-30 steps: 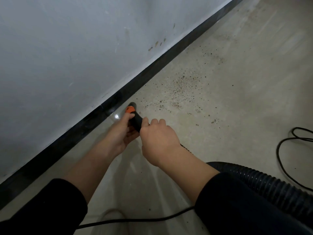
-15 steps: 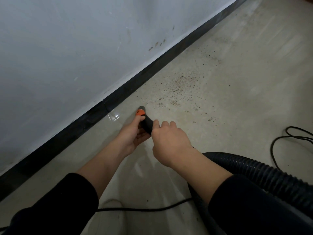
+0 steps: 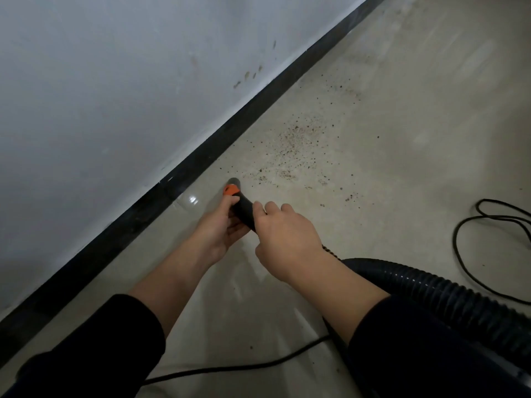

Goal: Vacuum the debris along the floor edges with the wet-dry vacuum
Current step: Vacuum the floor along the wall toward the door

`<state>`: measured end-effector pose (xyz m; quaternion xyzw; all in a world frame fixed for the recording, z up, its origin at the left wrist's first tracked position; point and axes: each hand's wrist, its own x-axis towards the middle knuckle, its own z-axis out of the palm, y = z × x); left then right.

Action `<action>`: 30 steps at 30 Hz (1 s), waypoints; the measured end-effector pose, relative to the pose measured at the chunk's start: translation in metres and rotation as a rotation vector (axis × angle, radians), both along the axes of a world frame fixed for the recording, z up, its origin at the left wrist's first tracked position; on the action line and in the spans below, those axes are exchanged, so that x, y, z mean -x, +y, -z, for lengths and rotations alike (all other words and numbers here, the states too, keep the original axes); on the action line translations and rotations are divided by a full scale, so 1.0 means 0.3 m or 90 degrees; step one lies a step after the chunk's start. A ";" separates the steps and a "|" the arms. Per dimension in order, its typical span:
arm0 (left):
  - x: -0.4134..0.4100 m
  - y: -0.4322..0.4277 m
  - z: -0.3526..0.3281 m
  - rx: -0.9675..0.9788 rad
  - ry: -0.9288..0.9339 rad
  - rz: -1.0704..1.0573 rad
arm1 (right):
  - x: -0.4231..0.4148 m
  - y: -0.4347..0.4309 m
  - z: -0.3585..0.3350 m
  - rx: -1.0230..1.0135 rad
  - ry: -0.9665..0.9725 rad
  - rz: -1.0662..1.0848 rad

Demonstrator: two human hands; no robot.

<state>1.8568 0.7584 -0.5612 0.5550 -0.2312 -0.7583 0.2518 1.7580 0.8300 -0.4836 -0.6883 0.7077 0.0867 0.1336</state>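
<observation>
Both hands grasp the black plastic vacuum nozzle with an orange collar [image 3: 243, 207]. The left hand [image 3: 219, 232] cups it from the left side with its thumb lying just behind the collar. The right hand [image 3: 287, 239] wraps its curled fingers over the tube on the near side. The nozzle tip points far and slightly left, low over the pale glossy floor [image 3: 402, 139], near the black baseboard [image 3: 201, 156] that runs along the foot of the white scuffed wall [image 3: 115, 81]; whether the tip touches the floor cannot be told. A scatter of small dark brown debris specks [image 3: 293, 145] lies just beyond the tip, spreading far and right alongside the baseboard. A ribbed black vacuum hose [image 3: 425, 285] curves away from behind the right hand to the near right. A thin black power cord [image 3: 488, 219] loops on the floor at the right, and another stretch of black cable [image 3: 230, 369] crosses between the black-sleeved forearms.
</observation>
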 end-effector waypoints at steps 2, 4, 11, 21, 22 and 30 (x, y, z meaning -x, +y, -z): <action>-0.009 -0.029 -0.004 0.003 0.006 0.008 | 0.000 -0.026 0.005 0.004 -0.006 0.004; -0.019 -0.059 -0.005 0.002 0.012 0.015 | -0.001 -0.052 0.006 0.006 -0.018 0.003; -0.050 -0.155 -0.033 -0.022 0.026 0.043 | 0.000 -0.148 -0.011 -0.022 -0.050 0.008; -0.050 -0.289 -0.107 -0.095 0.027 0.080 | 0.025 -0.278 -0.061 -0.101 -0.060 0.023; -0.049 -0.302 -0.109 -0.098 0.029 0.087 | 0.031 -0.293 -0.066 -0.108 -0.055 0.019; -0.006 -0.338 -0.065 -0.089 0.037 0.146 | 0.085 -0.311 -0.022 -0.069 -0.004 -0.032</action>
